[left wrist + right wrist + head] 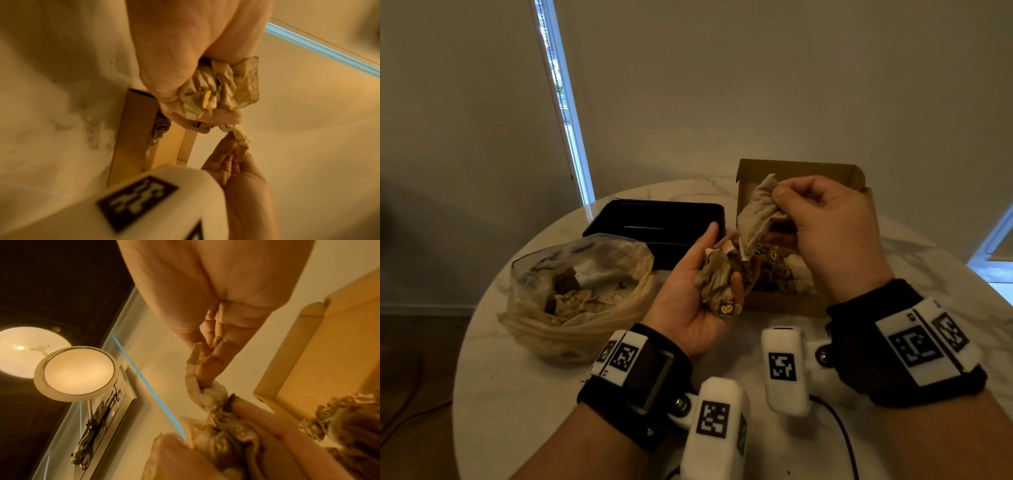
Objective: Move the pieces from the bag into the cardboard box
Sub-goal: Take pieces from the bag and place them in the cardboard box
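The round white marble-patterned bench [493,394] carries three containers: one crumpled clear plastic bag [571,291] near its left edge, one shallow black plastic tray [654,219] behind the bag toward the far edge, and one open brown cardboard box [784,301] right of centre, its lid flap [798,171] standing up at the back; bare bench shows in front of the bag and box, toward the near edge, and right of the box out to the rim; the tray's right end sits just beside the box's left wall.

Two hands are raised above the gap between bag and box; the left hand [695,298], palm up, cradles a wad of crumpled beige paper pieces [719,277] with its fingers curled round it, a small dark tag with a yellow leaf mark [726,309] hanging at the wad's near end; how many pieces make up the wad cannot be told; the right hand [828,233] pinches one single limp beige paper piece [756,212] between thumb and fingertips, lifting it clear of the wad, its lower end touching the pieces in the left palm, above the box's left wall.

More crumpled beige pieces lie in the bag's open mouth, and a heap lies inside the box; neither can be counted.
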A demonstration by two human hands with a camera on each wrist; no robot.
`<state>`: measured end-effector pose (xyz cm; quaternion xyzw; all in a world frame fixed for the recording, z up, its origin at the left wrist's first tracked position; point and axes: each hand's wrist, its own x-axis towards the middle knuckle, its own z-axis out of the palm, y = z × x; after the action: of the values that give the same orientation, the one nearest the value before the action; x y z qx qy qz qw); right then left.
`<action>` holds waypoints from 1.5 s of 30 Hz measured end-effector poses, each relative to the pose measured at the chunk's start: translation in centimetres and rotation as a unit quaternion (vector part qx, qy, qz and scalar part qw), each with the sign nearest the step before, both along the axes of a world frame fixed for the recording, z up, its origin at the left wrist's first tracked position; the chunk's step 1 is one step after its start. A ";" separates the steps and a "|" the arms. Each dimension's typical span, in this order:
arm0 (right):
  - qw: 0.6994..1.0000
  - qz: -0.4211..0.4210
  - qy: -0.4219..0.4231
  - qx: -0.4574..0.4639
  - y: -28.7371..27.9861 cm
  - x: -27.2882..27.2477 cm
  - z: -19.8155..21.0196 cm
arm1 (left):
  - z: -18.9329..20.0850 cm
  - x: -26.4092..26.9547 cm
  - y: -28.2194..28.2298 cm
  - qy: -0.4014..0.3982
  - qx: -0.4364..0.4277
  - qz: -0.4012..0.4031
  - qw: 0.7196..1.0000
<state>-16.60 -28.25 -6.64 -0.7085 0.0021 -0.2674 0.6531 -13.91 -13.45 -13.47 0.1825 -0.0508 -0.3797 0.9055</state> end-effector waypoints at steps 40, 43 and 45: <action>0.863 -0.140 0.340 -0.347 -11.3 1.2 -0.7 | 0.2 -0.2 -0.6 -0.020 0.089 0.086 0.992; 0.814 -0.125 0.385 -0.417 -10.7 2.0 -0.2 | 0.3 -0.3 -0.5 -0.015 0.089 0.077 0.993; 0.790 -0.122 0.409 -0.439 -10.5 2.2 -0.1 | 0.3 -0.3 -0.5 -0.015 0.091 0.069 0.993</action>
<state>-14.38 -38.76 -6.73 -0.9561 0.2375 -0.0018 0.1715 -14.22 -13.91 -13.12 0.2732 -0.0169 -0.3165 0.9082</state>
